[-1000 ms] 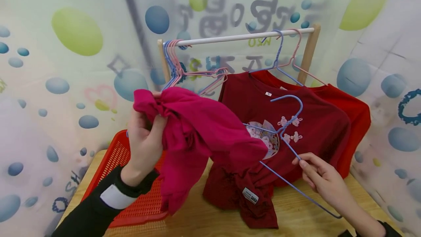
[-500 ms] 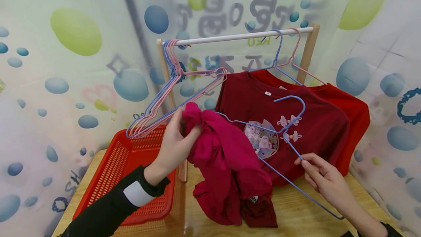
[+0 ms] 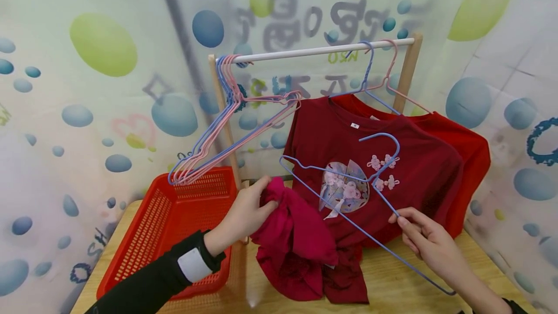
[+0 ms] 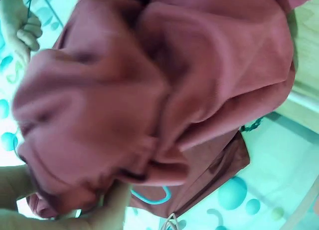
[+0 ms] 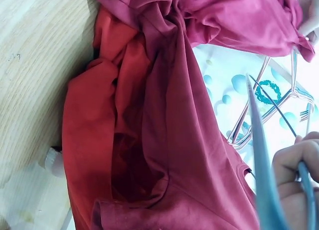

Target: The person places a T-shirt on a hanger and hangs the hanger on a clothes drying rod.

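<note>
My left hand (image 3: 248,210) pinches the gathered top of a bunched magenta garment (image 3: 301,241), whose lower folds lie low over the table. In the left wrist view the magenta cloth (image 4: 149,90) fills most of the picture, with finger and thumb at its edge. My right hand (image 3: 429,239) holds a blue wire hanger (image 3: 340,213) by one sloping arm, its hook pointing up and to the left. The hanger is bare and overlaps a dark red shirt (image 3: 314,120) on the rack. In the right wrist view the right hand's fingers (image 5: 299,165) curl round the wire.
A clothes rack with a white rail (image 3: 301,53) stands at the back. At its left end hang several blue and pink hangers (image 3: 209,134); a bright red shirt (image 3: 472,159) hangs behind the dark red one. A red basket (image 3: 126,251) sits on the wooden table (image 3: 392,290) at left.
My left hand has moved right and down with the magenta garment, away from over the basket, uncovering the hangers at the rack's left end. The right hand and its hanger have barely shifted.
</note>
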A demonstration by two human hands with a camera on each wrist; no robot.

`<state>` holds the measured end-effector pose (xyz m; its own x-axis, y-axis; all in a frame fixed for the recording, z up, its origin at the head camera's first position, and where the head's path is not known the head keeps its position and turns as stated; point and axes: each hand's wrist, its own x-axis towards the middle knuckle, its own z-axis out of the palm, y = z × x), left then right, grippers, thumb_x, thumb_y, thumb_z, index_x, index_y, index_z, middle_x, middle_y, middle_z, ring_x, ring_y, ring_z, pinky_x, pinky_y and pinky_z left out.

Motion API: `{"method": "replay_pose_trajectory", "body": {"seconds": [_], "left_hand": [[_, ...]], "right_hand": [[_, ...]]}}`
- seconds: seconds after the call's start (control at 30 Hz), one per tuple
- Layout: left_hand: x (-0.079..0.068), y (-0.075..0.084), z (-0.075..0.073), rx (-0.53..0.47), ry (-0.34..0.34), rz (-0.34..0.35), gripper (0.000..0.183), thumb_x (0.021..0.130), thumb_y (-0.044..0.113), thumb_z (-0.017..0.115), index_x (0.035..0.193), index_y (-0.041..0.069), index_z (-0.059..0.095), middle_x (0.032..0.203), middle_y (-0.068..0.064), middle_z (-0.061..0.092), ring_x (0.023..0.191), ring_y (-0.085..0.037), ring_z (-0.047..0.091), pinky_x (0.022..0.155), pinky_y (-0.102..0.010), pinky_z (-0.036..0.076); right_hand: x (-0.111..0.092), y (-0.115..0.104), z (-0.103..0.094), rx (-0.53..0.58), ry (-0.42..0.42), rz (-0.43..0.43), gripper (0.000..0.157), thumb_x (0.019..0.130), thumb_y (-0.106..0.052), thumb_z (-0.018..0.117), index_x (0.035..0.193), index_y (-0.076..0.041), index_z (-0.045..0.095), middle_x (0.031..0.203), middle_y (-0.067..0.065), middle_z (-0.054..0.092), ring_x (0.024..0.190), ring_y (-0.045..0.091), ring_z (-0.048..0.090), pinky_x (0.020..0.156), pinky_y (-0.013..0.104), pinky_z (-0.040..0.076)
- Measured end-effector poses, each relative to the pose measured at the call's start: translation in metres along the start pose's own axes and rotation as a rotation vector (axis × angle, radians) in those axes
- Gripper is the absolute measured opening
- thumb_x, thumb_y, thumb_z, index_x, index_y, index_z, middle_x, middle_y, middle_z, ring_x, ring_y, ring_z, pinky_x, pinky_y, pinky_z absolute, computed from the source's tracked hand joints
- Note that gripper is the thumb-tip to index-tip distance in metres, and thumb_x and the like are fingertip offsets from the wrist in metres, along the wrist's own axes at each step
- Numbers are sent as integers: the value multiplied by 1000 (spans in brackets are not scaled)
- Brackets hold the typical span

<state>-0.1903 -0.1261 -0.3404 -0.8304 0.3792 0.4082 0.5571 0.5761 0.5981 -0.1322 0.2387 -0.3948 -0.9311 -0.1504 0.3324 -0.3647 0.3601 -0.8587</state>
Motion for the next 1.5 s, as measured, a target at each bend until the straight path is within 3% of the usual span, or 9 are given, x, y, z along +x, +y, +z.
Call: {"method": "replay_pose_trajectory", "body": {"seconds": [0.2, 0.37, 0.53, 0.8, 1.03, 1.13, 1.23, 1.4, 1.5], "left_hand": [[-1, 0, -1, 76, 12, 4, 18, 83, 7, 70, 100, 11, 66, 91, 0, 58, 86, -16, 56, 71, -30, 47], [-2, 3, -9, 47, 54, -21, 17, 86, 12, 70, 102, 15, 64, 80, 5, 52, 75, -13, 49, 64, -30, 43], [-5, 1, -14, -65, 101, -74, 26, 85, 8, 71, 108, 12, 61, 81, 8, 58, 76, -8, 56, 70, -30, 49], [-7, -6, -16, -284, 124, -151, 34, 85, -2, 68, 115, 7, 55, 91, -2, 64, 85, -16, 61, 75, -33, 50], [-7, -9, -23, -505, 103, -236, 27, 91, -12, 48, 113, 3, 42, 100, -13, 60, 89, -21, 56, 75, -30, 45], [-7, -9, -23, -580, 124, -262, 25, 92, -12, 40, 109, 5, 33, 93, -13, 51, 84, -22, 52, 69, -29, 41], [-7, -9, -22, -580, 162, -258, 23, 92, -12, 37, 102, 7, 26, 84, -11, 39, 77, -22, 45, 64, -29, 34], [-6, -9, -18, -527, 218, -239, 22, 88, -16, 36, 93, 4, 29, 81, -8, 31, 73, -20, 37, 64, -27, 28], [-5, -12, -15, -519, 240, -299, 20, 87, -16, 34, 91, 3, 31, 81, -7, 31, 73, -19, 36, 63, -27, 27]], "right_hand": [[-1, 0, 1, 7, 4, -10, 16, 102, -8, 44, 109, 1, 54, 56, 3, 39, 45, 17, 34, 36, 30, 29], [-2, 0, 1, 25, -5, -11, 16, 102, -8, 43, 109, 2, 54, 56, 4, 38, 45, 18, 33, 35, 30, 29], [-3, 0, 1, 38, -7, -22, 16, 102, -8, 42, 108, 2, 54, 56, 4, 38, 45, 18, 32, 35, 30, 28], [-3, -2, 0, 33, -17, -41, 15, 102, -6, 42, 108, 1, 54, 55, 3, 37, 44, 18, 32, 35, 30, 28], [-5, -5, -2, 41, -23, -57, 14, 102, -3, 41, 108, -1, 54, 55, 3, 38, 44, 18, 32, 35, 30, 27], [-5, -6, -3, 56, -34, -43, 15, 102, -3, 41, 108, -3, 54, 56, 4, 37, 44, 18, 31, 35, 30, 27], [-6, -7, -4, 73, -62, -35, 16, 102, -4, 40, 109, -6, 55, 56, 4, 37, 44, 19, 31, 35, 30, 28], [-9, -5, -2, 117, -106, -59, 20, 102, -1, 39, 110, -9, 56, 56, 5, 37, 44, 20, 30, 35, 31, 27], [-11, -4, -1, 130, -112, -65, 22, 102, 0, 39, 110, -9, 56, 56, 5, 37, 44, 20, 31, 34, 30, 26]]}}
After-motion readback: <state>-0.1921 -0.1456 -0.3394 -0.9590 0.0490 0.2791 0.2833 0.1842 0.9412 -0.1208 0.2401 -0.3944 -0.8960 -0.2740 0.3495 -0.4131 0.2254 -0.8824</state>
